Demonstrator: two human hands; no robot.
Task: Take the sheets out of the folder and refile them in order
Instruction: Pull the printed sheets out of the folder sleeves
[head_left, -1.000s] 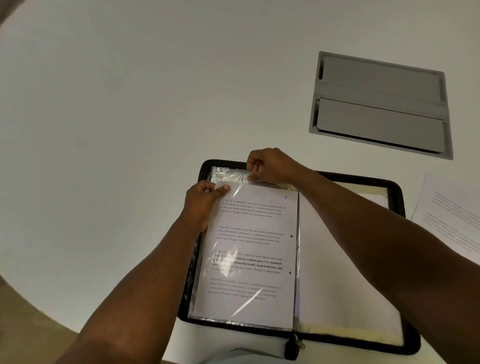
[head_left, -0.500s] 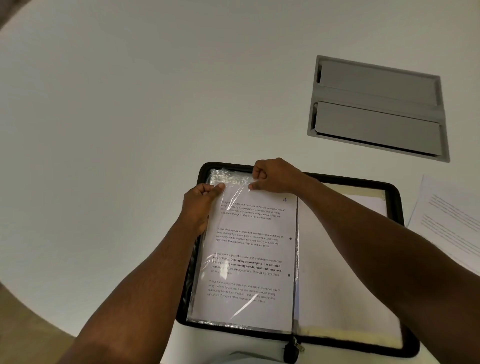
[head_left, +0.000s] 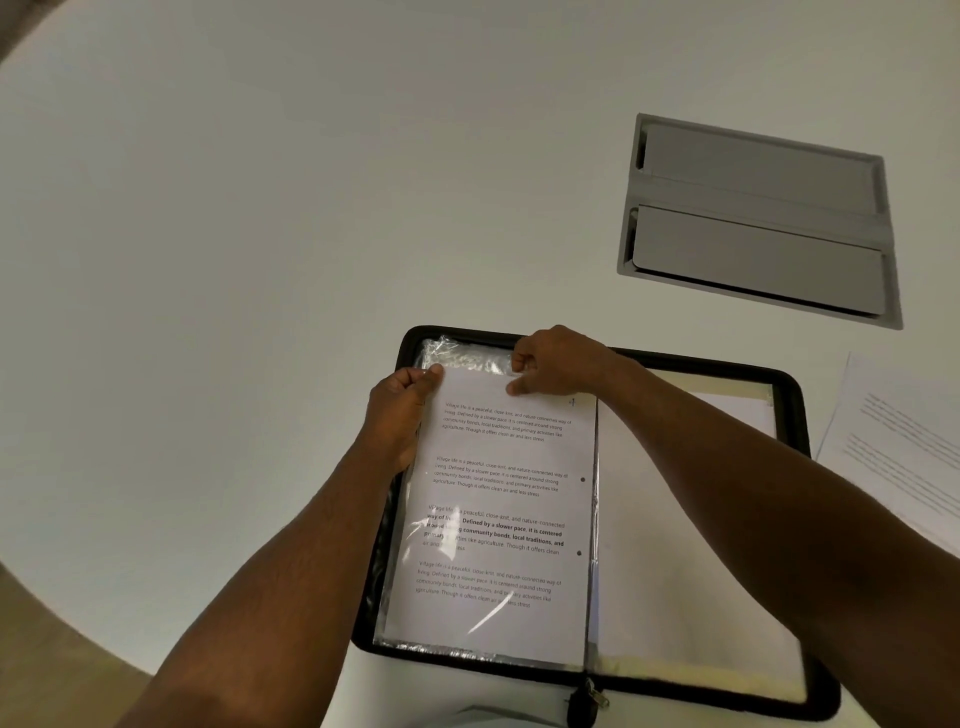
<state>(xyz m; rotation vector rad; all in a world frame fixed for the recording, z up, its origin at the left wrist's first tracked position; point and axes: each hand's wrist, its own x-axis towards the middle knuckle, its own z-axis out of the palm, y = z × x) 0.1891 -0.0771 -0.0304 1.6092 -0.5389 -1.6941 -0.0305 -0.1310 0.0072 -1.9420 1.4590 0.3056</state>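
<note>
1. White and smooth, the counter (head_left: 260, 260) carried everything in front of you, with a grey rectangular metal hatch (head_left: 758, 221) of two flaps sunk into it at the far right.
2. You had a black zip-edged folder (head_left: 795, 415) lying open near your edge of the counter, its zip pull (head_left: 589, 699) hanging at the bottom of the spine.
3. On the folder's left half lay a clear plastic sleeve (head_left: 467, 358), crinkled at its top, with a white printed sheet (head_left: 498, 519) of four text paragraphs partly inside it.
4. Your left hand (head_left: 397, 415) was curled, thumb and fingers pinching the sheet's top left corner at the sleeve's mouth.
5. Your right hand (head_left: 558, 361) was closed in a loose fist at the top edge of the same sheet, near its middle, fingertips pressed on paper and plastic; whether it gripped the sheet or only the sleeve could not be told.
6. On the folder's right half showed pale blank-looking pages (head_left: 691, 571), crossed by your right forearm.
7. Off to the right of the folder, a loose white printed sheet (head_left: 904, 447) lay flat on the counter, partly out of frame.
</note>
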